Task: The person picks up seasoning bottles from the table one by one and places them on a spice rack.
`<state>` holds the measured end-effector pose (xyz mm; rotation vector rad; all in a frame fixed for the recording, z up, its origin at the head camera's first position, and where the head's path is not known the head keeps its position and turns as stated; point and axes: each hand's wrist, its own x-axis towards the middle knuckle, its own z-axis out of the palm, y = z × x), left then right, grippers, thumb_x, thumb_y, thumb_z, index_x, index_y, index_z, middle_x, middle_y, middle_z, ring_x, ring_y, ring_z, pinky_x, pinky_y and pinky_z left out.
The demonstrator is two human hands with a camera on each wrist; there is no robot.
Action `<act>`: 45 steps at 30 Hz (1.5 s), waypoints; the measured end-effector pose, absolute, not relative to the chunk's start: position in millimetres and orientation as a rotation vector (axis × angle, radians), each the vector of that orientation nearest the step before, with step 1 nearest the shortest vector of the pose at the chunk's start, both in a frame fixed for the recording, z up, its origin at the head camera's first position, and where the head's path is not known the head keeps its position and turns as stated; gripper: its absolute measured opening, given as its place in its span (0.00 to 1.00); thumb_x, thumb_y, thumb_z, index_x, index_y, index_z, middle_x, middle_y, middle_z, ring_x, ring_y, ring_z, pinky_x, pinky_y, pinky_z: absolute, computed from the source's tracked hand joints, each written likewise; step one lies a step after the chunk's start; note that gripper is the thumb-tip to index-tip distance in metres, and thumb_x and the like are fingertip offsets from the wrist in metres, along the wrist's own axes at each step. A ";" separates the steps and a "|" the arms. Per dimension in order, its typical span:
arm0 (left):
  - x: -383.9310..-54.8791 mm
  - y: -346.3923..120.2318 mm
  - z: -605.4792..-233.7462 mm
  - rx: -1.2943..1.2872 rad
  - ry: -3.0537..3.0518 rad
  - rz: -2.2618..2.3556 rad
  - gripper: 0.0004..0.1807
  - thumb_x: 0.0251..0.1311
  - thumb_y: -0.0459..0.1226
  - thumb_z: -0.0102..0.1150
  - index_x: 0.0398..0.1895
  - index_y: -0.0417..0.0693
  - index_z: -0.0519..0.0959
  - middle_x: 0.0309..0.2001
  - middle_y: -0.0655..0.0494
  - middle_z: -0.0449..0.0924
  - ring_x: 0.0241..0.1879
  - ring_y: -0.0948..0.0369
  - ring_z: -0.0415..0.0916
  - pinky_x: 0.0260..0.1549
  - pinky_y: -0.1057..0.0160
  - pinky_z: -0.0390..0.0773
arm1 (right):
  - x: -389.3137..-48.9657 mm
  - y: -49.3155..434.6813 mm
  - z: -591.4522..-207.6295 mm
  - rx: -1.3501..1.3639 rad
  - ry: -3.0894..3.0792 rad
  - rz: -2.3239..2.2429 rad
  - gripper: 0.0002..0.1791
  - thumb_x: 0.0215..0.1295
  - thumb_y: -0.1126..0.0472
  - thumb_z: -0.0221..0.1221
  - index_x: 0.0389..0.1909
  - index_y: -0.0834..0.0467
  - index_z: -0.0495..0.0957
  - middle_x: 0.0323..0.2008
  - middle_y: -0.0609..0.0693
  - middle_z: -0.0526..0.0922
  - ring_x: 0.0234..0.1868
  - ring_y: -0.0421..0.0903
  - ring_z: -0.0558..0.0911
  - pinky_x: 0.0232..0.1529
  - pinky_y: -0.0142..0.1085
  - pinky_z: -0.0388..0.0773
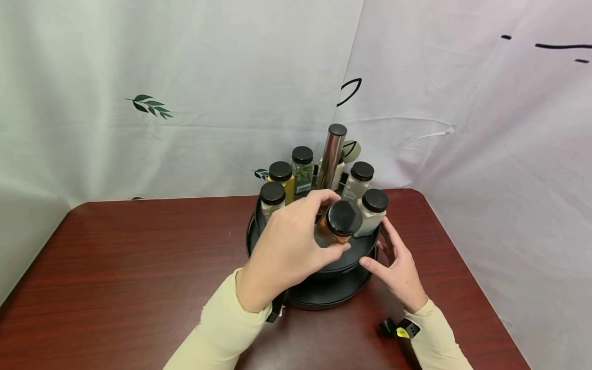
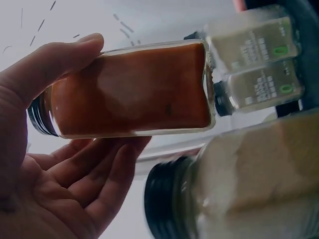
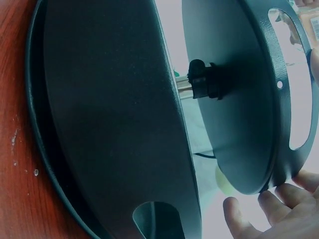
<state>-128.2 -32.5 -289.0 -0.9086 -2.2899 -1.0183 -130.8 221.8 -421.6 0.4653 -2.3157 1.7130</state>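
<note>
My left hand (image 1: 289,239) grips a spice jar (image 2: 129,92) of reddish-brown powder with a black lid, thumb on one side and fingers on the other. In the head view the jar is tilted over the front of the upper tray (image 1: 339,264) of a black two-tier turntable rack. With its thumb and fingers spread apart, my right hand (image 1: 402,270) touches the right front rim of that tray. The right wrist view shows fingertips (image 3: 271,204) against the rim. Next to this hand stands a jar of pale powder (image 1: 370,221).
Several black-lidded jars stand round the upper tray, among them a green herb jar (image 1: 302,169) and a yellow one (image 1: 288,185). A metal post (image 1: 332,159) rises from the rack's middle. The lower tray (image 1: 324,295) sits on the reddish wooden table (image 1: 152,267), before a white cloth (image 1: 208,92).
</note>
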 end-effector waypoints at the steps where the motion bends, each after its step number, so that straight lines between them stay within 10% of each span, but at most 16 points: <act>1: -128.8 -31.0 -289.9 -0.930 -2.298 -1.015 0.37 0.42 0.37 0.82 0.58 0.43 0.75 0.44 0.58 0.83 0.35 0.66 0.77 0.36 0.67 0.79 | -130.9 222.0 -421.7 0.467 -2.315 1.712 0.53 0.57 0.77 0.65 0.80 0.51 0.50 0.78 0.55 0.55 0.76 0.38 0.58 0.67 0.25 0.63; 27: -130.0 5.1 -315.8 -0.837 -2.390 -0.438 0.26 0.50 0.31 0.69 0.54 0.36 0.74 0.39 0.52 0.79 0.31 0.60 0.81 0.25 0.64 0.81 | -129.3 221.7 -422.1 0.441 -2.328 1.711 0.53 0.57 0.77 0.65 0.80 0.52 0.49 0.78 0.55 0.54 0.75 0.37 0.58 0.66 0.24 0.63; 45: -125.0 18.9 -329.8 -0.616 -2.469 -0.450 0.36 0.53 0.33 0.69 0.66 0.33 0.66 0.48 0.45 0.79 0.38 0.57 0.83 0.24 0.65 0.82 | -128.2 221.0 -421.9 0.428 -2.346 1.695 0.54 0.58 0.76 0.66 0.80 0.52 0.49 0.78 0.55 0.53 0.76 0.36 0.57 0.66 0.23 0.63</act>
